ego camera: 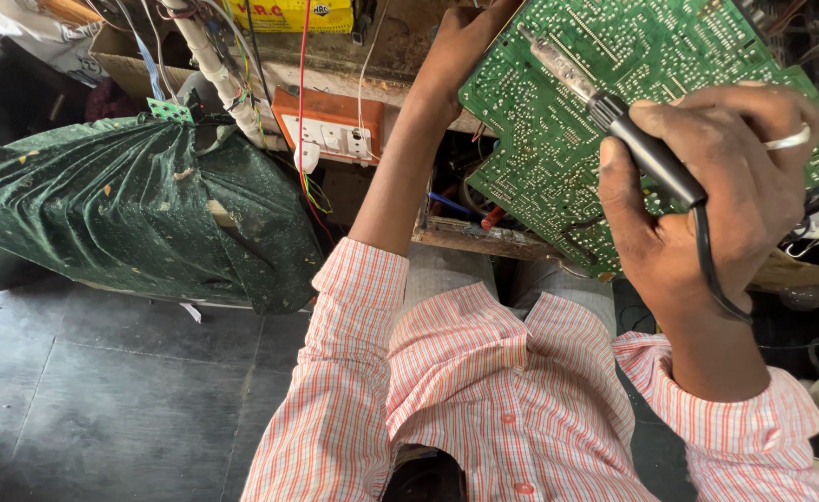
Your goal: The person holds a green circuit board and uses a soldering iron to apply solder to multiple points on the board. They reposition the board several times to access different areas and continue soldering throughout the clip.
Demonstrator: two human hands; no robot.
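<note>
Head view, then: what did the right hand (707, 195) have?

— It was closed round the black handle of a soldering iron (614, 121), fingers wrapped and thumb along the grip, a silver ring (788, 140) on one finger. The iron's metal tip pointed toward ten o'clock, lying over the solder side of a large green printed circuit board (604, 74).

— And the board itself?

— It sat at about one o'clock in the frame, tilted, its lower edge resting near the worn wooden bench (484, 237).

— The left hand?

— The left hand (460, 42) reached up at twelve o'clock and gripped the board's upper left edge; the fingers were behind the board, so how tightly they closed I could not tell.

— Anything around them?

— An orange switch-and-socket plate (330, 130) at eleven o'clock, with red and white wires hanging past it. A dark green dusty cloth (140, 209) covered a bulky shape at nine o'clock, above grey floor tiles (103, 400). The iron's black cord (711, 270) looped down past the right wrist, over a sleeve of the pink-striped white shirt (484, 390).
</note>
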